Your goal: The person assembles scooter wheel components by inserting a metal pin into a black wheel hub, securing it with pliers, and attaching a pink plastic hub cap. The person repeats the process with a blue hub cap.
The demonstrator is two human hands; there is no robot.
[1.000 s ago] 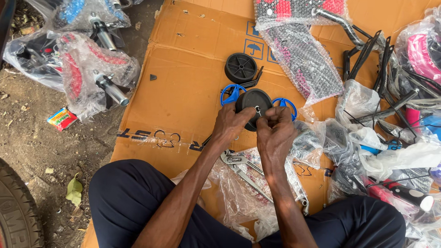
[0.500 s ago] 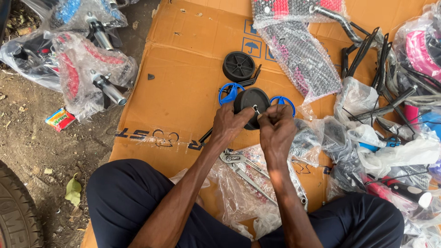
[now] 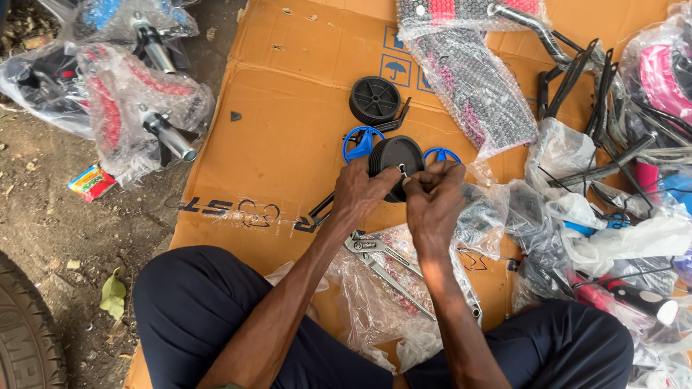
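Note:
My left hand grips the lower left rim of a small black plastic wheel, held upright over a flattened cardboard sheet. At the wheel's hub my right hand pinches a small metal bolt. Blue plastic rings show on either side of the wheel. A second black wheel with a black bracket lies flat just beyond it.
An adjustable wrench lies on clear plastic wrap between my knees. Bubble-wrapped bicycle parts sit at left, a wrapped seat and black metal stays at the upper right. A tyre is at the bottom left on bare ground.
Both hands stay on the wheel and shift slightly, the right-hand fingers working at the hub. The view has drifted a little.

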